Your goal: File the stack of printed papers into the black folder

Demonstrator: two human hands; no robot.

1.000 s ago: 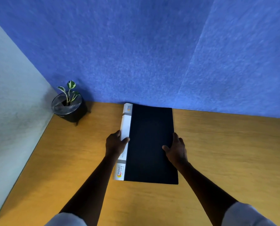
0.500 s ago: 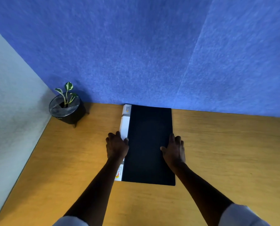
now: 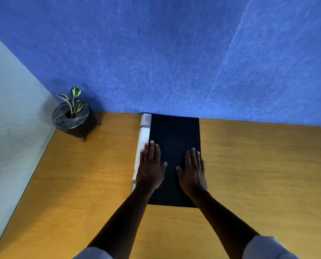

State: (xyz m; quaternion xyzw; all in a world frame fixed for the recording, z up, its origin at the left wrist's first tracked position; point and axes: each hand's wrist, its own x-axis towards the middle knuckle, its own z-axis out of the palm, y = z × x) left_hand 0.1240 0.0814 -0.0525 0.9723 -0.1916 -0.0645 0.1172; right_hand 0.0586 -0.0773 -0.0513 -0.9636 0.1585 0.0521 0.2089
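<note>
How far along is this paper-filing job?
It looks nearly finished: the black folder lies closed on the wooden desk, and no loose papers show. Left hand and right hand rest flat on its cover. Whether the papers are inside cannot be seen.

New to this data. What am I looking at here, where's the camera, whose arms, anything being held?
There is no robot here: a person wears one wide-angle camera on the head, looking forward and down, so the two arms coming in from the bottom are the person's own. A closed black folder with a white spine lies flat on a wooden desk, its far end at the blue wall. The left hand and the right hand both lie flat on the folder's cover, fingers straight, pressing or resting rather than gripping. Nothing is held. No loose papers show. A small potted plant stands in the far left corner.
</note>
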